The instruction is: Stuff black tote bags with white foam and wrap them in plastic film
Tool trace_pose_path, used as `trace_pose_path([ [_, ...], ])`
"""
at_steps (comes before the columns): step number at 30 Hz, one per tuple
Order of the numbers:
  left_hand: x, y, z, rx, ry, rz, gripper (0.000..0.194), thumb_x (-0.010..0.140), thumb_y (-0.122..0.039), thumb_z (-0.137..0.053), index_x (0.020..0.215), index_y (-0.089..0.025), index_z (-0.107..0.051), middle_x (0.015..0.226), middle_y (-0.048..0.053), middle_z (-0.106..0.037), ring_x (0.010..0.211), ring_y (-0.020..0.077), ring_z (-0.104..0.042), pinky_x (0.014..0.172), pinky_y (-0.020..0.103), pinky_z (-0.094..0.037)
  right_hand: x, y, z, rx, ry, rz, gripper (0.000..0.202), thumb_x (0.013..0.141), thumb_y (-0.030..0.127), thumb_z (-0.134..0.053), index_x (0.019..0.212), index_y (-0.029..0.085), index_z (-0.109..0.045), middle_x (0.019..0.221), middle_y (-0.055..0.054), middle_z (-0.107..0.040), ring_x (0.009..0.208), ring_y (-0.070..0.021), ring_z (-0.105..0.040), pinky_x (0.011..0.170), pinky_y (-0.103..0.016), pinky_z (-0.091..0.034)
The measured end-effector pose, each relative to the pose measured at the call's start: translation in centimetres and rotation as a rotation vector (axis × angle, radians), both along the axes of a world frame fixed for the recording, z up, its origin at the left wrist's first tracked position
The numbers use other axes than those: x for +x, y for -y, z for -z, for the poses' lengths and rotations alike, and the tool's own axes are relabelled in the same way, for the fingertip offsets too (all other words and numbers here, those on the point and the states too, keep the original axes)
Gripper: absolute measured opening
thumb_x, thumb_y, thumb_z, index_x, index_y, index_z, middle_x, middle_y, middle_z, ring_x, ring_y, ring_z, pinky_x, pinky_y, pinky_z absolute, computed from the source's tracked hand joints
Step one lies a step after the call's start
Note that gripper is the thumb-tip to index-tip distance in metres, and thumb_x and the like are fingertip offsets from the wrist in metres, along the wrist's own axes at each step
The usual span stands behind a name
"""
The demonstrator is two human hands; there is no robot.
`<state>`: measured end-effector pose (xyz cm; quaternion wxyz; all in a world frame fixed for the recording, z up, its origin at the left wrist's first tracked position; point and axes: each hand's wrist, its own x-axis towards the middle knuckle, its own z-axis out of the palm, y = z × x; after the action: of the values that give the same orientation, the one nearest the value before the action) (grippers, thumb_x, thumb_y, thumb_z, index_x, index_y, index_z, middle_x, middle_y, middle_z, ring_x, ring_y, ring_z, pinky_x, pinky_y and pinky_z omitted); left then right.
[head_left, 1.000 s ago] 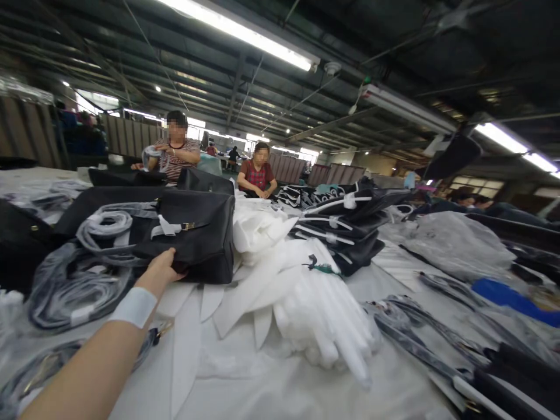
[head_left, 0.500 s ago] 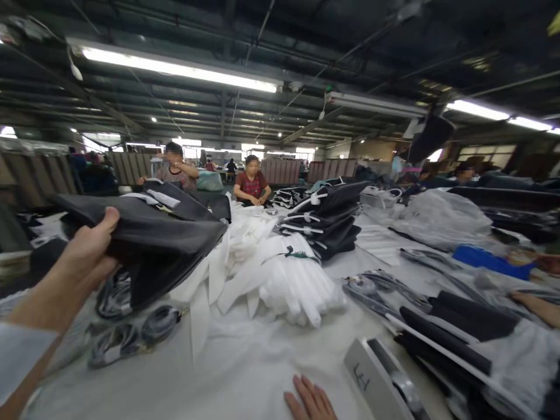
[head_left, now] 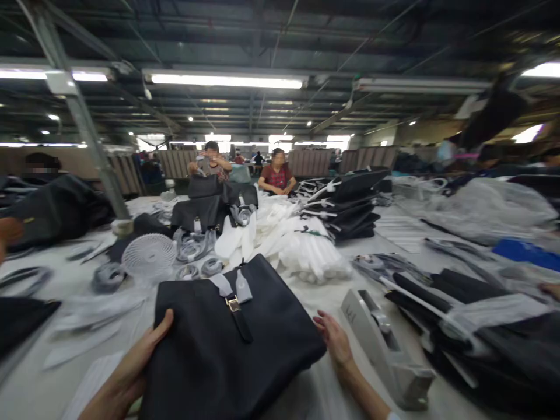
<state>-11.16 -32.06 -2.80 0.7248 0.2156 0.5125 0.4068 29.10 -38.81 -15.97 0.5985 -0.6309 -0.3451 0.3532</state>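
Black leather makes up the one handbag (head_left: 227, 344) lying flat on the counter (head_left: 61, 356) near its front edge, with a strap and gold buckle (head_left: 232, 303) down its middle. The left hand (head_left: 131, 367) grips the bag's left edge, thumb on top, fingers hidden under it. The right hand (head_left: 335, 341) rests half-open against the bag's right edge, touching but not clamped on it. Both hands are apart, one at each side. To the left lie loose white paper strips (head_left: 83, 332) and some bare counter; behind them sits one round white fan grille (head_left: 149, 256). Behind the bag, a heap of white paper rolls (head_left: 306, 256) crowds the middle. To the right, one grey tape dispenser (head_left: 385, 344) stands just beside the right hand, narrowing room there, with stacked black bags (head_left: 350, 204) beyond. Two people sit at the far end.
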Motion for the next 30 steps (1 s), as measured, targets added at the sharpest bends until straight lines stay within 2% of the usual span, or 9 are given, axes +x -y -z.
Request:
trace_pose_path([
  [2,-1.1,1.1,2.2,0.022,-0.009,0.041,0.053,0.081,-0.035,-0.071,0.129,-0.017,-0.056,0.103,0.014,-0.073,0.088,0.03,-0.072,0.076,0.04,-0.061,0.3,0.9,-0.3,-0.058,-0.237,-0.063,0.058,0.079,0.068,-0.054,0.106,0.019,-0.067,0.099,-0.012,-0.072,0.089,-0.0259,-0.069,0.082,-0.04,-0.054],
  [5,-2.8,1.6,3.6,0.055,-0.045,0.032,0.05,0.084,-0.031,-0.069,0.128,-0.014,-0.055,0.102,0.014,-0.073,0.087,0.0277,-0.072,0.08,0.039,-0.06,0.0,1.6,-1.6,-0.134,-0.47,-0.184,0.054,0.076,0.067,-0.062,0.103,0.021,-0.07,0.093,-0.01,-0.073,0.082,-0.0225,-0.069,0.077,-0.035,-0.053],
  [8,-3.5,1.6,3.5,0.058,-0.007,0.057,0.05,0.084,-0.037,-0.069,0.125,-0.011,-0.058,0.102,0.015,-0.073,0.088,0.0274,-0.072,0.084,0.039,-0.059,-1.3,1.3,-3.8,-0.126,-0.46,-0.249,0.057,0.076,0.07,-0.059,0.106,0.023,-0.071,0.093,-0.008,-0.074,0.084,-0.023,-0.068,0.08,-0.036,-0.051],
  [11,-3.2,2.2,3.0,0.071,0.04,0.041,0.053,0.083,-0.04,-0.069,0.126,-0.011,-0.058,0.108,0.015,-0.072,0.095,0.0272,-0.07,0.09,0.037,-0.056,-3.3,0.5,-6.3,-0.093,-0.397,-0.339,0.061,0.078,0.072,-0.054,0.113,0.023,-0.07,0.105,-0.009,-0.073,0.099,-0.0276,-0.066,0.092,-0.042,-0.048],
  [16,-2.8,6.1,2.5,0.081,0.032,0.049,0.068,0.079,-0.041,-0.073,0.137,-0.015,-0.049,0.124,0.012,-0.066,0.112,0.0284,-0.063,0.099,0.037,-0.051,-5.5,0.1,-8.5,-0.056,-0.227,-0.485,0.055,0.078,0.06,-0.065,0.115,0.019,-0.07,0.124,-0.01,-0.066,0.126,-0.0313,-0.051,0.113,-0.049,-0.028],
  [21,-3.2,11.7,3.5,0.17,0.033,0.067,0.079,0.078,-0.046,-0.072,0.146,-0.023,-0.037,0.142,0.006,-0.052,0.132,0.0263,-0.046,0.112,0.036,-0.038,-5.6,0.3,-7.4,-0.108,-0.325,-0.44,0.055,0.078,0.059,-0.065,0.114,0.018,-0.07,0.122,-0.01,-0.067,0.126,-0.0296,-0.051,0.114,-0.046,-0.029],
  [24,-3.1,13.9,4.7,0.201,-0.057,-0.011,0.079,0.075,-0.056,-0.071,0.141,-0.023,-0.044,0.142,0.005,-0.052,0.136,0.0297,-0.04,0.113,0.039,-0.037,-5.0,0.2,-6.0,-0.161,-0.38,-0.343,0.048,0.075,0.055,-0.069,0.107,0.019,-0.072,0.118,-0.008,-0.069,0.124,-0.0299,-0.053,0.111,-0.046,-0.035],
  [27,-2.9,14.0,5.3,0.134,-0.212,-0.126,0.063,0.077,-0.062,-0.065,0.129,-0.027,-0.058,0.135,0.005,-0.058,0.132,0.0323,-0.045,0.106,0.042,-0.044,-4.7,0.3,-4.9,-0.132,-0.411,-0.259,0.041,0.069,0.05,-0.075,0.099,0.022,-0.075,0.112,-0.006,-0.072,0.121,-0.0306,-0.055,0.107,-0.046,-0.039],
  [30,-2.2,12.3,5.1,0.089,-0.275,-0.099,0.042,0.088,-0.05,-0.059,0.122,-0.025,-0.059,0.129,0.007,-0.059,0.12,0.0294,-0.054,0.097,0.046,-0.048,-4.9,0.9,-4.7,-0.042,-0.435,-0.194,0.037,0.064,0.048,-0.08,0.09,0.022,-0.075,0.103,-0.005,-0.074,0.116,-0.0311,-0.057,0.106,-0.045,-0.04],
])
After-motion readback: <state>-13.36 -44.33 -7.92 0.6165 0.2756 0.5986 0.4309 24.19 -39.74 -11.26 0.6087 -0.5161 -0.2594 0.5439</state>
